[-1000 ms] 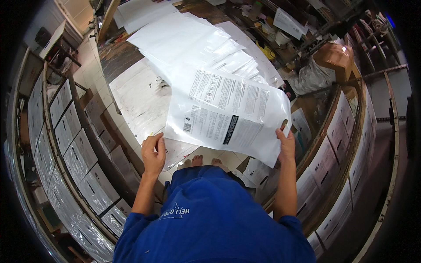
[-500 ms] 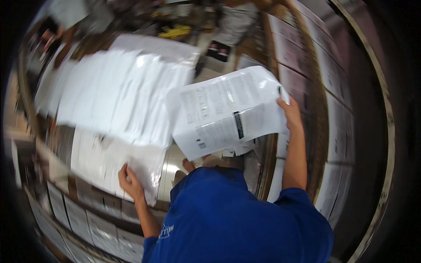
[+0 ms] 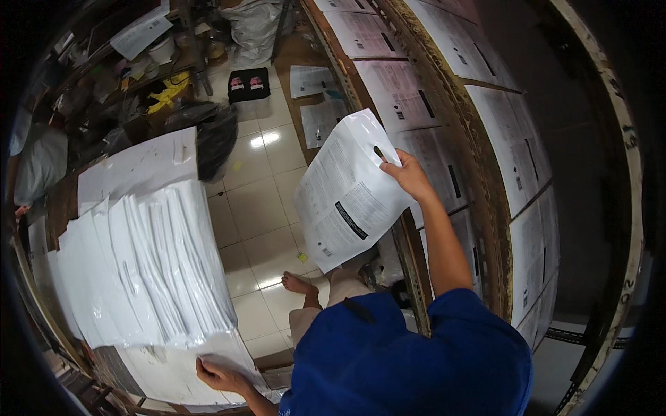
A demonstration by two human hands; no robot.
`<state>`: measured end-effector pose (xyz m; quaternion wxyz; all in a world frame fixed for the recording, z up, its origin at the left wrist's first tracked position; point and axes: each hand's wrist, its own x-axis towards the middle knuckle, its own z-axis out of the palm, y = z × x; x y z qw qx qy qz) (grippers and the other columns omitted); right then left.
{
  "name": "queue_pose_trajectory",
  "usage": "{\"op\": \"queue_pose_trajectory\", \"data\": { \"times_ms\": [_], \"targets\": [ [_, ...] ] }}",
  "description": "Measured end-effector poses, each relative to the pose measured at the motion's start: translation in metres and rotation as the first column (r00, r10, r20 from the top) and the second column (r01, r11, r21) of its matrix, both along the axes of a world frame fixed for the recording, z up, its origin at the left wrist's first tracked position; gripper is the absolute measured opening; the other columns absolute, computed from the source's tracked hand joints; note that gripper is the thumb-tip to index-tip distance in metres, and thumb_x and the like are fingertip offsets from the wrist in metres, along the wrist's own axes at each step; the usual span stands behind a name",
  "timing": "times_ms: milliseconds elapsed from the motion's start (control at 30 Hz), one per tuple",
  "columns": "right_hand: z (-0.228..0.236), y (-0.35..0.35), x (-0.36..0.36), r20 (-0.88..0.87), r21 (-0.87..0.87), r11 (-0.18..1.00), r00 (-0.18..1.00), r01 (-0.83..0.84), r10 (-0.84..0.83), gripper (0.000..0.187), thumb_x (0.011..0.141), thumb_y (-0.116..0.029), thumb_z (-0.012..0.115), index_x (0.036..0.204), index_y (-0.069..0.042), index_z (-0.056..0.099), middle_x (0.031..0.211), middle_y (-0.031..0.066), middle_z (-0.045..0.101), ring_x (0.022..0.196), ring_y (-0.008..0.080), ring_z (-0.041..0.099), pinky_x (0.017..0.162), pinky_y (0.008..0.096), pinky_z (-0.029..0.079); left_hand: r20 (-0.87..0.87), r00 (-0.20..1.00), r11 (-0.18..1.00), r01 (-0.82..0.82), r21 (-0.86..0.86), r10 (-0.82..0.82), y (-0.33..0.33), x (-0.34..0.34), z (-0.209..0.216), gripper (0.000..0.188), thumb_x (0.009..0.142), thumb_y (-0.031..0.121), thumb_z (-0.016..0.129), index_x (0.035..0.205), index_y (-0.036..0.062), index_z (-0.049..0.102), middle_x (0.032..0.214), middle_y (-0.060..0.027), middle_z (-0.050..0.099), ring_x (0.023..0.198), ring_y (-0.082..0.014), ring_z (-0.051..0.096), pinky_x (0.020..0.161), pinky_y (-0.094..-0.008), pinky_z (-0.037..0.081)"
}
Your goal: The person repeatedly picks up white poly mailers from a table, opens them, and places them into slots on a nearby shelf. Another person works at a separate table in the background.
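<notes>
In my right hand [image 3: 409, 173] is a white printed plastic bag [image 3: 347, 201], gripped near its handle slot. The bag hangs tilted over the gap between the table on the left and the racks on the right. Dark print and a black bar show on the side facing me. My left hand [image 3: 218, 374], fingers curled in and nothing visible in them, is over the near edge of a white board [image 3: 173, 381]. Just beyond that hand lies a wide spread of overlapping white plastic bags [image 3: 146, 270], their visible sides blank.
Wooden racks [image 3: 458, 97] run along my right, with printed sheets [image 3: 388, 90] laid on them in rows. Below is a tiled floor [image 3: 257, 215] with my bare foot on it. Farther off are a folded black cloth [image 3: 248, 84], a yellow item [image 3: 168, 91] and a grey sack [image 3: 253, 28].
My view has swung toward the racks, and the table now sits lower left. The bag in my right hand has turned from a wide, flat pose to a steeper hang. My left hand stays by the board.
</notes>
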<state>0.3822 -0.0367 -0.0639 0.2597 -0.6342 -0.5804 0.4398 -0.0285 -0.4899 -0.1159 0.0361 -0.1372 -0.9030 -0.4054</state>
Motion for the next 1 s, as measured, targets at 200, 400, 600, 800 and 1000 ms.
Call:
{"op": "queue_pose_trajectory", "data": {
  "times_ms": [200, 400, 600, 800, 1000],
  "targets": [
    [-0.016, 0.028, 0.051, 0.138, -0.023, 0.969, 0.961, 0.244, -0.239, 0.030, 0.082, -0.020, 0.070, 0.106, -0.003, 0.064, 0.088, 0.0015, 0.063, 0.081, 0.0118, 0.056, 0.074, 0.0284, 0.046, -0.181, 0.982, 0.968, 0.004, -0.250, -0.051, 0.023, 0.012, 0.014, 0.030, 0.097, 0.017, 0.050, 0.105, -0.0091, 0.060, 0.100, -0.0263, 0.064, 0.094, -0.0374, 0.061, 0.088, -0.0407, 0.048],
    [-0.094, 0.032, 0.235, 0.321, 0.009, 0.906, 0.857, 0.423, -0.403, 0.037, 0.080, -0.029, 0.071, 0.108, -0.005, 0.064, 0.092, 0.0024, 0.063, 0.084, 0.0139, 0.056, 0.077, 0.0311, 0.045, -0.199, 0.980, 0.904, -0.070, -0.421, -0.017, 0.028, 0.012, 0.012, 0.028, 0.095, 0.016, 0.054, 0.104, -0.0088, 0.061, 0.099, -0.0263, 0.064, 0.093, -0.0366, 0.061, 0.088, -0.0410, 0.049],
    [-0.106, 0.037, 0.329, 0.283, 0.239, 0.825, 0.776, 0.513, -0.564, 0.034, 0.081, -0.026, 0.069, 0.105, -0.004, 0.062, 0.092, 0.0034, 0.062, 0.085, 0.0146, 0.055, 0.079, 0.0305, 0.044, -0.292, 0.955, 0.830, -0.129, -0.542, -0.043, 0.026, 0.013, 0.007, 0.025, 0.095, 0.017, 0.057, 0.102, -0.0064, 0.061, 0.097, -0.0237, 0.063, 0.088, -0.0348, 0.061, 0.081, -0.0411, 0.051],
    [-0.131, 0.069, 0.470, 0.598, 0.404, 0.817, 0.557, 0.412, -0.577, 0.030, 0.082, -0.024, 0.068, 0.104, -0.005, 0.062, 0.092, 0.0051, 0.063, 0.086, 0.0169, 0.057, 0.079, 0.0315, 0.044, -0.315, 0.949, 0.820, -0.195, -0.537, 0.020, 0.056, 0.027, 0.011, 0.025, 0.094, 0.019, 0.059, 0.103, -0.0043, 0.061, 0.095, -0.0224, 0.062, 0.086, -0.0350, 0.060, 0.078, -0.0407, 0.050],
    [-0.113, 0.068, 0.470, 0.677, 0.355, 0.831, 0.495, 0.429, -0.545, 0.031, 0.083, -0.025, 0.068, 0.107, -0.006, 0.064, 0.091, 0.0068, 0.065, 0.084, 0.0183, 0.059, 0.076, 0.0339, 0.046, -0.341, 0.939, 0.839, -0.156, -0.521, -0.037, 0.035, 0.009, -0.005, 0.027, 0.095, 0.020, 0.057, 0.105, -0.0046, 0.059, 0.098, -0.0230, 0.061, 0.088, -0.0348, 0.058, 0.080, -0.0413, 0.049]
  ]
}}
